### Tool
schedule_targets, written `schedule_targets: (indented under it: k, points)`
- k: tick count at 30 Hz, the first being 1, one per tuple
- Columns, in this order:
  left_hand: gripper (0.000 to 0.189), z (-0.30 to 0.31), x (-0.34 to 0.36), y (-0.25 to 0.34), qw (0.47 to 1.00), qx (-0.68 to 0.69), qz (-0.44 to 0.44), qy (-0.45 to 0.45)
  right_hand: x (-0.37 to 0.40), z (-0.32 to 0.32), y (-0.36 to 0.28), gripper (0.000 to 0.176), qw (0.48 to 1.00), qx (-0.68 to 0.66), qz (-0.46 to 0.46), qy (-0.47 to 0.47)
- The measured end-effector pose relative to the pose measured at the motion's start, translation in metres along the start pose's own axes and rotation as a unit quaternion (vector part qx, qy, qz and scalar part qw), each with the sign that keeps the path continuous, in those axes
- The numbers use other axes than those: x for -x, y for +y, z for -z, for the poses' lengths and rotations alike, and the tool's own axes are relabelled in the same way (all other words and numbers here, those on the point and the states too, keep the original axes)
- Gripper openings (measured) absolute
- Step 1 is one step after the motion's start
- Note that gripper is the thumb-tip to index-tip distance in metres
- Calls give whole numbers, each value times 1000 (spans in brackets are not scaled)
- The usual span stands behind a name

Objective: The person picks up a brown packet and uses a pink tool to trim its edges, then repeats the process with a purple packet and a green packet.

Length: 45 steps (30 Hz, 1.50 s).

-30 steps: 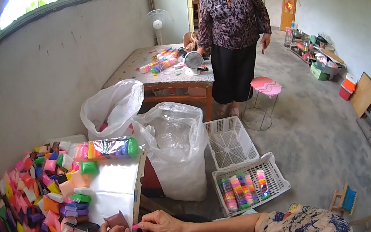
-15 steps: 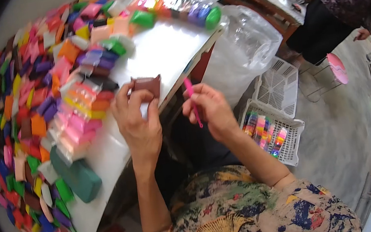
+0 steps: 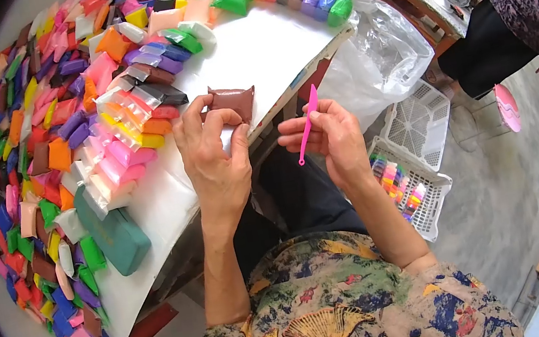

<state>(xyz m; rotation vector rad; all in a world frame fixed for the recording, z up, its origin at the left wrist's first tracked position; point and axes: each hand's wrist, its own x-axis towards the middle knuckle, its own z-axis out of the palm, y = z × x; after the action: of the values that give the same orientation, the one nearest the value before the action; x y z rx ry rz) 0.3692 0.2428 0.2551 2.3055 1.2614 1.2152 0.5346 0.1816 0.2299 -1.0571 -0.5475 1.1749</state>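
Observation:
A brown packet (image 3: 235,103) lies near the table's edge. My left hand (image 3: 214,150) is curled at its left side, fingers bent and touching it; whether they grip it is hard to see. My right hand (image 3: 331,137) pinches a pink plastic knife-shaped tool (image 3: 308,124) between thumb and fingers, blade up, beyond the table's edge. Left of my left hand, clear-wrapped strips of pink, yellow and orange packets (image 3: 122,149) lie beside a teal case (image 3: 114,232).
A large heap of colourful packets (image 3: 37,170) covers the table's left side. Right of the table are a clear plastic bag (image 3: 386,58) and a white crate (image 3: 431,206) with packet strips. A person (image 3: 508,25) stands at another table, near a pink stool (image 3: 507,107).
The view has shifted, so the table scene sits further right. The fingers of my right hand have spread a little around the pink tool. My left hand stays at the brown packet.

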Motion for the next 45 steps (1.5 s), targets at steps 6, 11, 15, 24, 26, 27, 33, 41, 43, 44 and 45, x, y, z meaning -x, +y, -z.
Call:
schedule_targets:
  k: [6,11,15,24,26,27,33,41,43,44,45]
  points:
    - [13,-1,0,-1,1000,2,-8,10,8,2,10,14,991,108,44,-60]
    - [14,-1,0,-1,1000,12,-2,7,17,-13,8,13,947,268,172,-42]
    - [16,-1,0,-2,1000,17,0,9,16,-24,0,10,915,339,216,-21]
    - [16,-1,1,0,1000,17,-4,12,13,-25,2,7,896,378,232,10]
    - [17,-1,1,-1,1000,20,-6,14,12,-25,3,7,893,382,236,7]
    - [17,-1,1,-1,1000,19,-5,14,12,-25,2,7,893,385,234,6]
    - [17,-2,1,-1,1000,20,-8,14,12,-25,1,7,879,415,235,-7]
    - [17,-3,0,1,1000,21,-6,20,9,-24,0,8,861,444,247,-13]
    - [16,-4,0,2,1000,18,-1,22,9,-24,1,8,860,445,249,-13]
    - [16,-4,0,3,1000,17,2,23,9,-24,1,8,860,445,249,-13]
    - [16,-4,0,3,1000,15,6,20,9,-23,1,8,865,441,240,-12]
